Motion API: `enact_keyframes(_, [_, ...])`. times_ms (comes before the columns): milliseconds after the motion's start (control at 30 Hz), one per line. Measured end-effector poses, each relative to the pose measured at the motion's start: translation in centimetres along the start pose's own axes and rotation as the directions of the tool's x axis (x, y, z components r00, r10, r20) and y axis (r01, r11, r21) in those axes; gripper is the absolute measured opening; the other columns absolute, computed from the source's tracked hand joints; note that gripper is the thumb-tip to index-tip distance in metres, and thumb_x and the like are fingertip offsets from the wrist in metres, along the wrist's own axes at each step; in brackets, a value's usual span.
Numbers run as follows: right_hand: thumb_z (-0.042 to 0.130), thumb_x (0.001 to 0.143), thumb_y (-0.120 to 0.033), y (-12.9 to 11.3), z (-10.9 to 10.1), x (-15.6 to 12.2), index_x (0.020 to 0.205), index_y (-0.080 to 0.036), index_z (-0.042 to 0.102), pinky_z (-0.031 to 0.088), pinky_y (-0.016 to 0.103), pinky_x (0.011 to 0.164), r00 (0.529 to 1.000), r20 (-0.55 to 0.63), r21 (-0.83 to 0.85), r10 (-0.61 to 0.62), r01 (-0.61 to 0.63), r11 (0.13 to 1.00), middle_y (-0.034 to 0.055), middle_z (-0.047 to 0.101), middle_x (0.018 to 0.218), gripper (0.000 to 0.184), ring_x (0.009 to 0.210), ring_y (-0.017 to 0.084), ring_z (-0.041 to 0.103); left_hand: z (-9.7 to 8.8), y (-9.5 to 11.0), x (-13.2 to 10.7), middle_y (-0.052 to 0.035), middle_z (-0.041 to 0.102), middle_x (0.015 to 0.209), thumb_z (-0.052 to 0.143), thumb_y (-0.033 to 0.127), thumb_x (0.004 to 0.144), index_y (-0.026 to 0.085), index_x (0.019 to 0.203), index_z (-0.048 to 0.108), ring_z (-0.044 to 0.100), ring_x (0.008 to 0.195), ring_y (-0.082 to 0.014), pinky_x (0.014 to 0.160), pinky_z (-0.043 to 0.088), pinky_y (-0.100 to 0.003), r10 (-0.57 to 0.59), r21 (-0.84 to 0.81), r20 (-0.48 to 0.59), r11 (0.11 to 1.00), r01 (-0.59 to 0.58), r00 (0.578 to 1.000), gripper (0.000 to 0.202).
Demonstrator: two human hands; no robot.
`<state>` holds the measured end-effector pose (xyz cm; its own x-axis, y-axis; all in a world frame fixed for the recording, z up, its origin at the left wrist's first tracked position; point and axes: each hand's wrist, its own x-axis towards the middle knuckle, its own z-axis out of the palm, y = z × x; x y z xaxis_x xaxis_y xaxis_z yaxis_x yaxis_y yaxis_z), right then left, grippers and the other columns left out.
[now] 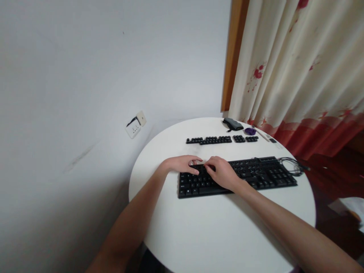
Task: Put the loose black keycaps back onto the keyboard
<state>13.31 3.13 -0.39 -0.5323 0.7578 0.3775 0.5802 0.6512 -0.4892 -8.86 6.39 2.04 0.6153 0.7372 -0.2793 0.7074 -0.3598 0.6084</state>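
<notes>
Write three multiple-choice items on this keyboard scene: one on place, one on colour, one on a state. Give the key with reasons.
1. Where do the loose keycaps lie?
A. Beyond the keyboard
B. On the floor
C. Under the curtain

2. What colour is the round table?
A. Black
B. White
C. Red

3. What are both hands doing?
A. Hanging off the table
B. Holding the cable
C. Resting on the keyboard's left part

Key: 1 A, rows lie farther along the table. 2 B, its top is white. 3 C, the left hand and right hand meet over the keys.
</notes>
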Motion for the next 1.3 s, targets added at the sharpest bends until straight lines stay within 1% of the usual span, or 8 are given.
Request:
enact_keyframes(100, [0.052,0.091,-0.017,0.1,0.2,0.0,0.089,-0.017,0.070,0.041,0.028,0.079,1.000,0.018,-0.016,0.006,-0.006,1.000,0.0057,0.067,0.088,0.018,0.085,0.018,0.058,0.1,-0.2,0.0,-0.0089,0.060,0.125,0.076,0.041,0.070,0.020,0.136,0.050,0.057,0.111,-0.0237,0.095,0.042,-0.031,0.016,0.044,-0.026,0.999,-0.015,1.000,0.074])
enact_keyframes(233, [0.052,0.091,-0.018,0.0,0.5,-0.1,0.088,-0.018,0.070,0.041,0.028,0.079,0.998,0.063,-0.015,-0.004,0.005,1.000,0.0056,0.067,0.089,0.019,0.086,0.017,0.058,0.3,-0.1,0.1,-0.0091,0.058,0.129,0.077,0.037,0.069,0.019,0.133,0.052,0.055,0.115,-0.0246,0.099,0.040,-0.032,0.036,0.058,-0.045,0.998,-0.033,0.998,0.072])
enact_keyframes(433, [0.051,0.091,-0.016,0.0,0.5,-0.2,0.089,-0.019,0.071,0.040,0.027,0.079,0.996,0.083,-0.021,-0.008,0.010,1.000,0.0053,0.067,0.089,0.020,0.087,0.017,0.059,0.2,0.0,0.5,-0.0094,0.063,0.116,0.065,0.047,0.079,0.017,0.134,0.052,0.059,0.101,-0.0214,0.087,0.045,-0.029,-0.009,0.024,-0.042,1.000,0.010,0.999,0.063])
enact_keyframes(767, [0.051,0.092,-0.018,-0.1,0.7,-0.2,0.088,-0.019,0.072,0.040,0.027,0.078,0.994,0.109,-0.011,-0.002,0.003,1.000,0.0059,0.068,0.089,0.021,0.085,0.017,0.060,0.6,-0.3,0.9,-0.0091,0.064,0.117,0.072,0.044,0.073,0.017,0.127,0.058,0.058,0.104,-0.0229,0.090,0.043,-0.030,0.029,0.069,-0.067,0.997,-0.025,0.997,0.061])
enact_keyframes(900, [0.050,0.092,-0.018,-0.1,0.6,-0.2,0.088,-0.019,0.071,0.040,0.027,0.077,0.995,0.103,-0.010,-0.013,0.014,1.000,0.0055,0.068,0.089,0.021,0.084,0.017,0.059,0.6,-0.6,1.1,-0.0076,0.066,0.108,0.067,0.049,0.077,0.017,0.128,0.057,0.061,0.094,-0.0209,0.082,0.045,-0.027,-0.009,0.061,-0.089,0.998,0.014,0.996,0.060])
enact_keyframes(1033, [0.050,0.092,-0.018,-0.2,0.5,-0.2,0.083,-0.018,0.070,0.038,0.027,0.074,0.994,0.104,-0.035,-0.010,0.014,0.999,0.0050,0.067,0.086,0.022,0.081,0.017,0.059,0.8,-1.4,1.8,-0.0068,0.069,0.100,0.059,0.051,0.083,0.016,0.121,0.062,0.063,0.086,-0.0192,0.079,0.046,-0.027,-0.047,0.029,-0.195,0.998,0.054,0.980,0.052])
enact_keyframes(1133, [0.049,0.092,-0.018,-0.2,0.5,-0.2,0.083,-0.018,0.069,0.038,0.027,0.074,0.995,0.098,-0.033,-0.016,0.019,0.999,0.0050,0.067,0.086,0.022,0.081,0.017,0.058,1.1,-2.1,2.4,-0.0071,0.069,0.099,0.056,0.048,0.085,0.015,0.116,0.064,0.063,0.086,-0.0199,0.080,0.046,-0.028,-0.063,0.028,-0.322,0.997,0.076,0.945,0.046])
enact_keyframes(1300, [0.050,0.092,-0.019,-0.2,0.5,-0.3,0.084,-0.018,0.069,0.039,0.027,0.076,0.995,0.093,-0.026,-0.024,0.027,0.999,0.0053,0.067,0.084,0.021,0.082,0.017,0.058,1.8,-3.1,3.6,-0.0059,0.065,0.099,0.053,0.039,0.088,0.016,0.127,0.058,0.059,0.084,-0.0183,0.083,0.046,-0.029,0.001,0.142,-0.490,0.987,0.078,0.872,0.045])
